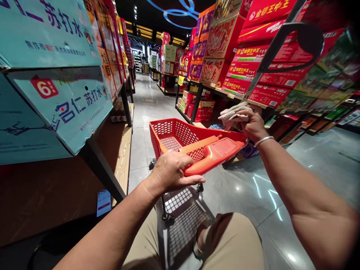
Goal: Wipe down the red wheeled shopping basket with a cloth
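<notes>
A red plastic shopping cart stands in front of my legs, its basket perforated. My left hand is wrapped round the left part of its handle. In my right hand is a folded, light beige cloth, which sits above the right end of the handle. A silver bangle circles my right wrist. The palm side of the right hand is hidden, and I cannot tell whether it touches the cart. No goods show in the visible part of the basket.
Blue cartons are stacked close on my left, on a black-framed shelf. Red boxes fill a rack to the right, with a black metal bracket in front. A grey tiled aisle runs ahead. A phone-like screen shows at lower left.
</notes>
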{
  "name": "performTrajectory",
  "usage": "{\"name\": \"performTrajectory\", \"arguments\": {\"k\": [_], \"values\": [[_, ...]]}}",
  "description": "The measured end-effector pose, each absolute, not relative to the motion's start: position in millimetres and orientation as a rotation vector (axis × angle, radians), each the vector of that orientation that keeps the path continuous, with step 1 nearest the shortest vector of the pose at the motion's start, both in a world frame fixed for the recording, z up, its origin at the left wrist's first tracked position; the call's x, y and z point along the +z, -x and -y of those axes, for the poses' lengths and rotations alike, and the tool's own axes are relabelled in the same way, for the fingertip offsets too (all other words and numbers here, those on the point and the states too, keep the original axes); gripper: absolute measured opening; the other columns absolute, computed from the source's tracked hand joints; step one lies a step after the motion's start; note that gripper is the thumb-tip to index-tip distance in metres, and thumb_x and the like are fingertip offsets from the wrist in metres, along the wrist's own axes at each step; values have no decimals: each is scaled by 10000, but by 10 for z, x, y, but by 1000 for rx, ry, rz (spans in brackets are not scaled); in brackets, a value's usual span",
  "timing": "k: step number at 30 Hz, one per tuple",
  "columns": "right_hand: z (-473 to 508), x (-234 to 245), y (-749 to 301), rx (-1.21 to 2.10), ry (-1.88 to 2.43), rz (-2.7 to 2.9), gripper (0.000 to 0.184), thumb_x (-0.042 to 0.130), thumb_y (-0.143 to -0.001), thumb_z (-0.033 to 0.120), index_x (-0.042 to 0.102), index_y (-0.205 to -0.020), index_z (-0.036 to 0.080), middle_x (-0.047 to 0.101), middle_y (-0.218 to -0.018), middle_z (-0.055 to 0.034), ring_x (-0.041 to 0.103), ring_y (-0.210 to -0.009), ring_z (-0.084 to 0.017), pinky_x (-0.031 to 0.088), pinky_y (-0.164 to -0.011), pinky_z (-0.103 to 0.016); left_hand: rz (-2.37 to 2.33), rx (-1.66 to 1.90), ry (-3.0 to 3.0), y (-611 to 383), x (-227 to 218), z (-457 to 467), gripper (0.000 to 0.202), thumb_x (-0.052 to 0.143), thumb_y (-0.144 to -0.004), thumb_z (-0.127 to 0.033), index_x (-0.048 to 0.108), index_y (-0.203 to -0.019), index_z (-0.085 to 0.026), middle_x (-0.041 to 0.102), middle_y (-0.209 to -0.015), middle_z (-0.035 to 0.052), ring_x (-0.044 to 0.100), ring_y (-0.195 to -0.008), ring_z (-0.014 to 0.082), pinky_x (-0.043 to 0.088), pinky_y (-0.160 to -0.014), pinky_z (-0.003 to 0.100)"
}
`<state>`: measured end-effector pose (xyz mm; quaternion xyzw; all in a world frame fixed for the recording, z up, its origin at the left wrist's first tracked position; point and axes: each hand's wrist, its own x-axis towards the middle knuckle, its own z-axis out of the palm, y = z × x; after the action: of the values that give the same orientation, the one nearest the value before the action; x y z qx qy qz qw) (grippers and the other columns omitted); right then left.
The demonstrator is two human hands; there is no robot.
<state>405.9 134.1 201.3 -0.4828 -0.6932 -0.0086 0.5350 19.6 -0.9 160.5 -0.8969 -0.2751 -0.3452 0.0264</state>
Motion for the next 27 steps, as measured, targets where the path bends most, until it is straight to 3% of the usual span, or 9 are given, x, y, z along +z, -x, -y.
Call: {"name": "performTrajectory", "arguments": {"k": [2, 4, 9, 13, 19, 21, 24, 27], "values": [[-1156, 1969, -4130, 50, 1217, 1797, 179, 685, -720, 224, 768, -876, 192, 580, -1236, -95, 627, -1053, -216, 616, -838, -339, 879, -1060, 2763, -204, 1608, -10, 713, 423, -942, -813, 651, -686, -187, 672, -648, 27, 598, -597, 169, 351, -599, 304], [-948, 1993, -4154, 102, 1271, 1924, 191, 653, -676, 183, 779, -818, 201, 637, -1106, -78, 645, -1022, -218, 606, -903, -364, 905, -1052, 2756, -211, 1607, -34, 695, 433, -952, -790, 653, -683, -187, 672, -646, 29, 599, -601, 170, 354, -606, 302], [-325, 1990, -3715, -114, 1294, 1892, 327, 642, -730, 128, 797, -996, 238, 643, -1175, -85, 644, -1152, -263, 540, -1073, -461, 961, -1006, 2785, -210, 1618, -111, 632, 494, -947, -745, 696, -727, -188, 687, -670, 36, 597, -623, 173, 372, -624, 298], [191, 1782, -2942, -252, 985, 1832, 366, 632, -860, 108, 742, -1152, 298, 601, -1309, -73, 606, -1286, -270, 518, -1134, -493, 998, -975, 2839, -204, 1644, -166, 681, 444, -953, -775, 716, -740, -187, 681, -663, 40, 587, -618, 171, 366, -614, 290], [469, 1101, -2576, -616, 743, 1863, 286, 717, -863, 104, 722, -995, 357, 575, -1241, -35, 647, -1139, -222, 599, -1015, -430, 965, -1072, 2837, -145, 1679, -141, 653, 299, -1075, -545, 654, -670, -175, 645, -635, 37, 556, -609, 145, 374, -615, 270], [407, 811, -2778, -661, 813, 1782, 199, 756, -836, 147, 707, -909, 325, 551, -1182, -50, 636, -1096, -229, 608, -968, -426, 960, -1101, 2842, -118, 1686, -128, 618, 335, -1072, -517, 620, -644, -176, 606, -603, 19, 518, -579, 128, 369, -605, 259], [209, 477, -3104, -537, 1071, 1504, 178, 817, -768, 286, 651, -832, 272, 528, -1146, -72, 598, -1135, -288, 558, -1031, -530, 932, -1127, 2867, -98, 1688, -133, 584, 351, -1068, -494, 617, -657, -175, 608, -613, 13, 512, -586, 122, 367, -604, 258], [-77, 356, -3241, -165, 1188, 1033, 233, 716, -813, 434, 593, -938, 281, 541, -1123, -69, 597, -1127, -299, 568, -967, -565, 928, -1132, 2882, -105, 1688, -144, 573, 354, -1064, -477, 589, -637, -177, 583, -600, 7, 500, -583, 120, 360, -599, 261]]}}
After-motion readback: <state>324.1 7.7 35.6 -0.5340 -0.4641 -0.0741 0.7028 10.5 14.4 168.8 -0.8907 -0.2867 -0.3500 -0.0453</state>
